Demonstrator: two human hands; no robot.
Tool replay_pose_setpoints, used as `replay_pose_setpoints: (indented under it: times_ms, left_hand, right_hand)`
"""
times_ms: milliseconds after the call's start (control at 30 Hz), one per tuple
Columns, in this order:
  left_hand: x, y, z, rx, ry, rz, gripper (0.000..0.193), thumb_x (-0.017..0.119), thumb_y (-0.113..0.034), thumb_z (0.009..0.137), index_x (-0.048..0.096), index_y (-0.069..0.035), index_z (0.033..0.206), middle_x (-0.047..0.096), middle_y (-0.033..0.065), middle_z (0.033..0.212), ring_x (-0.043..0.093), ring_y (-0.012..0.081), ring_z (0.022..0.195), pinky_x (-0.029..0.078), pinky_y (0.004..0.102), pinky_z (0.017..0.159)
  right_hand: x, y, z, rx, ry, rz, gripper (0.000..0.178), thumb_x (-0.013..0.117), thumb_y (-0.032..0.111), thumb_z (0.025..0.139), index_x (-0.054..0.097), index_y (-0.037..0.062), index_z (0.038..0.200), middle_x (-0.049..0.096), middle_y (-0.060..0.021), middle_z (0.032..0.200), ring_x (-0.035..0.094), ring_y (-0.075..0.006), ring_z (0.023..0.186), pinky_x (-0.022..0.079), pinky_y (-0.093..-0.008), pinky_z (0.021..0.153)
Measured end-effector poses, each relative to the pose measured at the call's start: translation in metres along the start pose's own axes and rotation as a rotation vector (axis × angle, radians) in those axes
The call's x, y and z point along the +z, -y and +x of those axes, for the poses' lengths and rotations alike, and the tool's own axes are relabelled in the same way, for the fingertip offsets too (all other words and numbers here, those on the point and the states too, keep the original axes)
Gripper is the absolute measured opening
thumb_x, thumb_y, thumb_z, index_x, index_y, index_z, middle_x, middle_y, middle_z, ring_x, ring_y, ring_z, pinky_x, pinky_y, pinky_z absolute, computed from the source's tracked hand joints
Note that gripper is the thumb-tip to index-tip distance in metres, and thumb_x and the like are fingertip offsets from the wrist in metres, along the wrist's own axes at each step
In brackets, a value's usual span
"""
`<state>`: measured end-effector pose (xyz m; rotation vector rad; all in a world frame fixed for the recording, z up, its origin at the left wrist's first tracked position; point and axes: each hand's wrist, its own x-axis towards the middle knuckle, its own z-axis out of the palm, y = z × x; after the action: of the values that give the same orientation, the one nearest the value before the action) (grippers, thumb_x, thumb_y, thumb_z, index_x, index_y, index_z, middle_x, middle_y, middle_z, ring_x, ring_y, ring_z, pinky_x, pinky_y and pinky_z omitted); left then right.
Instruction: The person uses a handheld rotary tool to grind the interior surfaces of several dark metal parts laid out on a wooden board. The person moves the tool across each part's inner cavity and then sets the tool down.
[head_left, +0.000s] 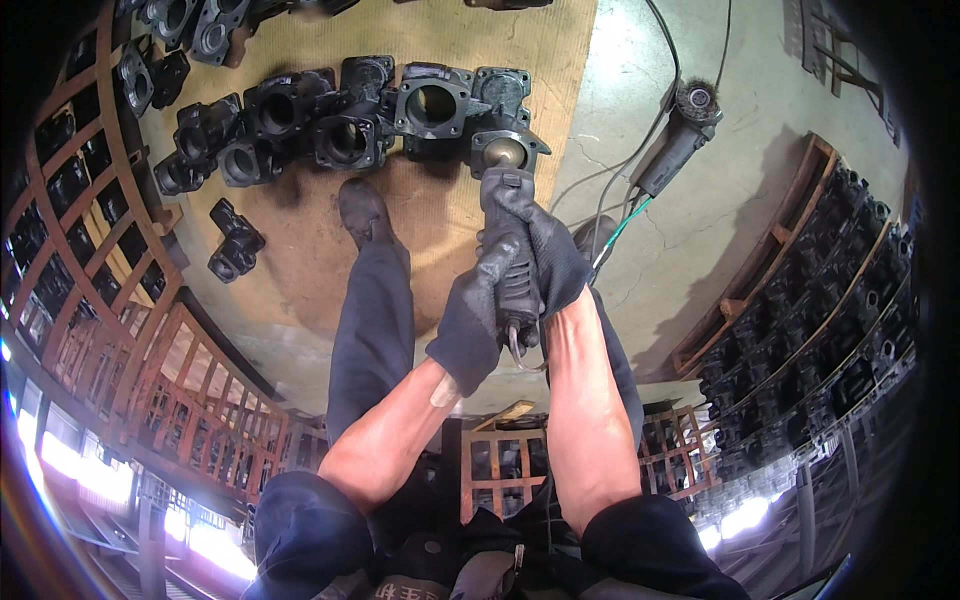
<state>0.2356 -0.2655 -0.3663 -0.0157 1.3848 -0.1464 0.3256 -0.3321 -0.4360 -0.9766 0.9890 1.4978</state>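
Observation:
Both my hands wear black gloves and grip a black handheld power grinder (516, 285), held in line with my body. My left hand (474, 305) wraps its body from the left, while my right hand (548, 245) clasps it higher up from the right. The tool's front end meets the round bore of a dark metal casting (502, 90), at the right end of a row. Whatever bit sits in the tool is hidden. Beside that casting stand several similar flanged castings (432, 103) with open bores.
A second grinder with a wire brush (680, 140) lies on the concrete to the right, its cable trailing. One loose casting (236, 240) rests on the cardboard (300, 215). Rust-coloured metal racks (110, 130) stand left; a crate of castings (800, 290) stands right.

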Motion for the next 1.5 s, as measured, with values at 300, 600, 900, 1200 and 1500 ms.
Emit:
replay_pose_setpoints:
  times_ms: [300,600,900,1200,1500]
  left_hand:
    - [-0.002,-0.004,-0.009,-0.025,-0.033,0.069,0.035,0.065,-0.037,0.091,0.064,-0.002,0.096,0.064,0.0036,0.076,0.061,0.0148,0.056,0.049,0.0282,0.044]
    - [-0.005,-0.002,0.016,-0.022,-0.007,0.038,0.036,0.064,-0.038,0.092,0.062,-0.003,0.101,0.065,0.0059,0.073,0.059,0.0180,0.047,0.050,0.0325,0.037]
    - [0.003,0.018,-0.007,0.015,-0.065,0.156,0.037,0.059,-0.039,0.095,0.063,-0.003,0.097,0.064,0.0055,0.073,0.060,0.0160,0.052,0.050,0.0307,0.043]
    - [0.009,0.032,0.007,0.065,-0.034,0.064,0.032,0.061,-0.041,0.094,0.060,-0.008,0.095,0.062,0.0040,0.068,0.058,0.0187,0.046,0.049,0.0348,0.038]
    - [0.001,0.018,-0.056,0.166,0.052,0.053,0.037,0.059,-0.036,0.096,0.058,-0.001,0.106,0.065,0.0090,0.080,0.064,0.0210,0.058,0.055,0.0350,0.045]
  right_hand:
    - [0.005,-0.004,-0.004,-0.011,-0.068,-0.037,0.039,0.068,0.036,0.088,0.057,0.0020,0.102,0.062,-0.0113,0.074,0.062,-0.0204,0.058,0.054,-0.0317,0.054]
    - [-0.012,-0.008,0.022,-0.045,0.024,0.013,0.038,0.067,0.036,0.090,0.057,0.0025,0.105,0.061,-0.0099,0.075,0.061,-0.0182,0.059,0.053,-0.0298,0.055]
    - [-0.008,-0.005,-0.013,-0.024,-0.060,-0.003,0.027,0.068,0.028,0.088,0.062,0.0025,0.094,0.061,-0.0058,0.073,0.060,-0.0163,0.059,0.051,-0.0292,0.055]
    - [-0.043,-0.003,0.020,0.061,0.268,0.066,0.037,0.066,0.040,0.090,0.057,0.0059,0.102,0.061,-0.0088,0.079,0.062,-0.0184,0.064,0.054,-0.0317,0.058]
    - [0.050,0.006,-0.070,0.012,0.087,-0.117,0.045,0.067,0.031,0.088,0.057,-0.0044,0.113,0.063,-0.0137,0.088,0.065,-0.0225,0.070,0.057,-0.0339,0.063]
